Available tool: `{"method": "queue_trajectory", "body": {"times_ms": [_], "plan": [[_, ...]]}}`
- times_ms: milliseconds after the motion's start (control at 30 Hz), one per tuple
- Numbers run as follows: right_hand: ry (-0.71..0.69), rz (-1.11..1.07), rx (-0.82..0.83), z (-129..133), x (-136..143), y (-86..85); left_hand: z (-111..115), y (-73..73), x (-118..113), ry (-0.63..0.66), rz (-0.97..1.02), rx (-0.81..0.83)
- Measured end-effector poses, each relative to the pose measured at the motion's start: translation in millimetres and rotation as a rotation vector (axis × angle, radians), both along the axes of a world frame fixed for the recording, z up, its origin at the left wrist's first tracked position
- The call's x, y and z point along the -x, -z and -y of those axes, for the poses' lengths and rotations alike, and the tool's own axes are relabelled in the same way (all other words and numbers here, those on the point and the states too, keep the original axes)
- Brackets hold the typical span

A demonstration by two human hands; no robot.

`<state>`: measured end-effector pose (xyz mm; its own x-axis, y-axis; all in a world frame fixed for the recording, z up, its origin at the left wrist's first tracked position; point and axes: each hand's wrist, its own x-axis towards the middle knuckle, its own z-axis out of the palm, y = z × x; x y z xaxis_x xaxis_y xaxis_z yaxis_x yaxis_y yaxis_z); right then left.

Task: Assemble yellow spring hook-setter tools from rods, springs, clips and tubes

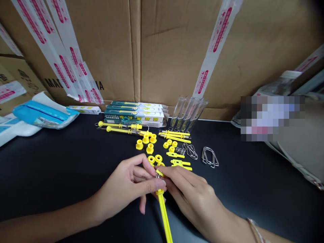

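Note:
In the lower middle I hold a yellow spring scale rod [165, 216], its long end pointing toward me. My left hand [131, 185] pinches it near its collar, where a bit of metal spring shows. At the far end of the rod, my right hand [192, 192] grips a small yellow end piece [160, 173] in its fingertips. The fingers partly hide the joint, so I cannot tell whether the two are fastened. Just beyond my fingers lie yellow ring caps [158, 158], flanged yellow caps [150, 148] and flat yellow tabs [175, 155].
Metal hooks [210, 157], small springs [180, 151] and assembled yellow rods [174, 136] lie farther back. Clear tubes [188, 113] lean by stacked boxes [135, 113] before a cardboard wall [162, 50]. A blue packet [48, 111] is left; a bottle [275, 84] and bag [301, 145] right.

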<state>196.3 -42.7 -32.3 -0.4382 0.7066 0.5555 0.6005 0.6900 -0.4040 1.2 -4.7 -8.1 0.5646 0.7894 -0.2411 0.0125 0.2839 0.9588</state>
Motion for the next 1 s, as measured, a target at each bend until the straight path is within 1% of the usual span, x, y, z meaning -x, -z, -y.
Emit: {"method": "queue_trajectory", "body": {"times_ms": [167, 267, 367, 467, 567, 633, 800, 1000], "plan": [[0.014, -0.060, 0.058, 1, 0, 2.8, -2, -1.7, 2, 0.025, -0.015, -0.007], [0.020, -0.076, 0.055, 0, 1, 1.7, -2, -0.5, 2, 0.025, 0.019, -0.012], [0.035, -0.037, -0.017, -3, 2, -1.8, -2, 1.1, 1, 0.005, 0.057, -0.016], [0.019, 0.058, -0.119, -6, 1, -4.6, -3, 1.7, 1, 0.000, 0.069, -0.027], [-0.014, 0.126, -0.169, -6, 1, -4.8, -1, 2.4, 2, 0.009, 0.074, -0.027], [-0.032, 0.123, -0.189, -4, 2, -4.7, 1, 2.9, 1, 0.017, 0.083, -0.028], [-0.029, 0.023, -0.136, -1, 4, -7.4, 4, 1.9, 0, 0.036, 0.128, -0.044], [-0.070, -0.050, -0.060, 2, 6, -10.1, 4, 1.2, -3, 0.073, 0.225, 0.009]]}}
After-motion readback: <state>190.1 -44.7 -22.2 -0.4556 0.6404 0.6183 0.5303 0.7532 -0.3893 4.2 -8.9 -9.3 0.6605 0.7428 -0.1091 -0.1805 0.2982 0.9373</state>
